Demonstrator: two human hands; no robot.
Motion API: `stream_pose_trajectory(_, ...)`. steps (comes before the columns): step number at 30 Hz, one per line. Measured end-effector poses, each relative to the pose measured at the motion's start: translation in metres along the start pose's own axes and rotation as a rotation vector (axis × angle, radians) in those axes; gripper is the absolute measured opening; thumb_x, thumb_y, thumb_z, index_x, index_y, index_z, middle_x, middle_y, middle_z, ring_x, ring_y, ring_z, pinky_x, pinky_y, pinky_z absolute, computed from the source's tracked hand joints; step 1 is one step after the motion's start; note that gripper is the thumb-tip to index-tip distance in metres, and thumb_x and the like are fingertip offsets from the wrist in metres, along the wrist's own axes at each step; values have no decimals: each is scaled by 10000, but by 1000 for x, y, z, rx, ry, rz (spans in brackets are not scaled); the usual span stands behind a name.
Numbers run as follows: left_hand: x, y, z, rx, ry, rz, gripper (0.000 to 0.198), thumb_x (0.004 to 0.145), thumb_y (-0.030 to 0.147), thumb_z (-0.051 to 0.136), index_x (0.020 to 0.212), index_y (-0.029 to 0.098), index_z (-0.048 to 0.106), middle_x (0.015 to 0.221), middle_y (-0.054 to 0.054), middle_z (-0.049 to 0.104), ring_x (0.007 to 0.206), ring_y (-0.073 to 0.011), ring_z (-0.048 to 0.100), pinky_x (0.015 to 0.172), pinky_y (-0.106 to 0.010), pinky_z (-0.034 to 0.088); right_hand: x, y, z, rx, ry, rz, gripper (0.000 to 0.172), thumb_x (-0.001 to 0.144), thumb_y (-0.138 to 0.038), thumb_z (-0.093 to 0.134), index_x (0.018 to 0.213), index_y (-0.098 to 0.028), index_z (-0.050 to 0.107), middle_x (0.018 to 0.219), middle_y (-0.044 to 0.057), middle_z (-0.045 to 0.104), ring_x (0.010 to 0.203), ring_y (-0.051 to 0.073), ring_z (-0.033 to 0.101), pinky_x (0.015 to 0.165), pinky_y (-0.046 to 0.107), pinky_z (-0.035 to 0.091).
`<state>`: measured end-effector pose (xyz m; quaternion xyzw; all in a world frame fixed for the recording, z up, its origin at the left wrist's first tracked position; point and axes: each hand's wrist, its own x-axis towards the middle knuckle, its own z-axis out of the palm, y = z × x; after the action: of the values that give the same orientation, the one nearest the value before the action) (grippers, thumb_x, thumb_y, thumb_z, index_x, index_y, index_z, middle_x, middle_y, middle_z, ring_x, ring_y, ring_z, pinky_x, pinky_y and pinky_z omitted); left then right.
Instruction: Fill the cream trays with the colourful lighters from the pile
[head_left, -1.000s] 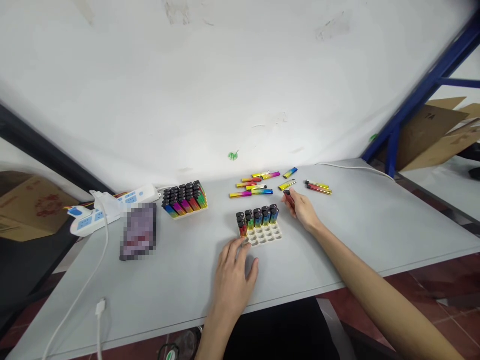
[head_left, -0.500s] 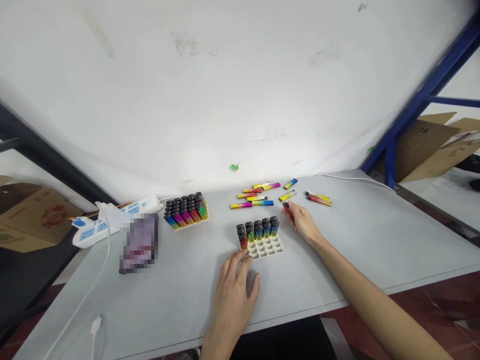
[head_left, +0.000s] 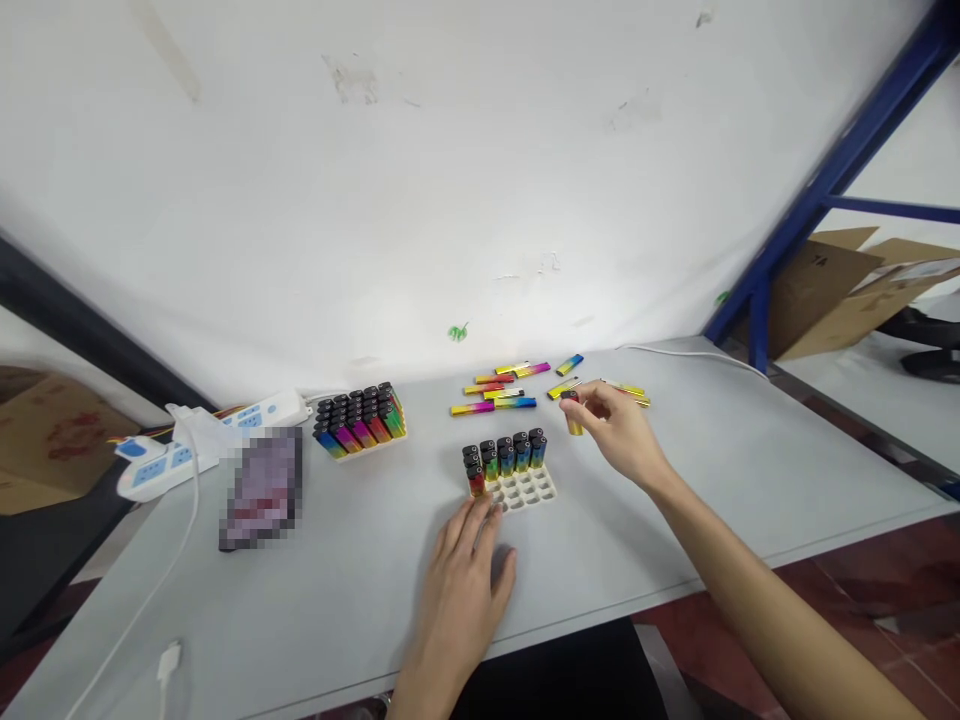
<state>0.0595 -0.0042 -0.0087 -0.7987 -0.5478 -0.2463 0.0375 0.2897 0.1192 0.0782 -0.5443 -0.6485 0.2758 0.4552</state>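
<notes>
Between my right hand's (head_left: 611, 425) thumb and fingers is an upright red and yellow lighter (head_left: 574, 415) with a black top, held above the table. My left hand (head_left: 466, 565) lies with fingers stretched out, its fingertips at the front left edge of a white tray (head_left: 546, 492) with holes. Several lighters (head_left: 506, 456) stand in the tray's back rows and down its left side; the front right holes show bare. Behind the tray, several colourful lighters (head_left: 495, 390) lie flat on the table. A few more lie partly hidden behind my right hand.
A second tray filled with upright lighters (head_left: 360, 420) stands to the left. Beside it are a blurred purple pouch (head_left: 262, 488), a white power strip (head_left: 210, 445) and a white cable (head_left: 171, 660). Cardboard boxes (head_left: 832, 290) sit beyond the blue frame (head_left: 759, 320) at right.
My right hand has raised the lighter and turned it upright. My left hand stays at the tray. The whole view has shifted slightly.
</notes>
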Motion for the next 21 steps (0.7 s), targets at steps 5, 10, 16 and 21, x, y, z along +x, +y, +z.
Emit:
stream_pose_trajectory(5,4,2,-3,20,-36,0,392,927,257,526,1306,167,559,1415,-94,571,1286,-289,530,1010,-465,506,-18,-33,3,24,-69,-140,271,874,-467,649,1018,-245,594,875,54,723,787,223,674,705,353,515)
stream_pose_trajectory(10,5,4,-5,4,-59,-20,392,930,258,527,1312,174,548,1405,-91,577,1296,-292,515,1023,-479,489,-40,-41,30,-72,-244,-276,158,897,-382,643,1011,-275,619,926,41,699,797,210,687,690,353,563)
stream_pose_trajectory(16,4,6,-6,-26,-82,-36,411,932,248,520,1337,174,514,1426,-88,554,1331,-292,480,1044,-484,471,-48,-28,57,-276,-298,-387,127,922,-241,602,1046,-234,626,1029,59,651,771,181,680,672,321,559)
stream_pose_trajectory(21,4,6,-6,-41,-78,-40,418,936,245,512,1348,179,501,1420,-84,557,1330,-288,480,1052,-485,463,-49,-25,61,-352,-297,-397,148,934,-225,572,1073,-240,621,1035,60,647,732,171,672,638,308,543)
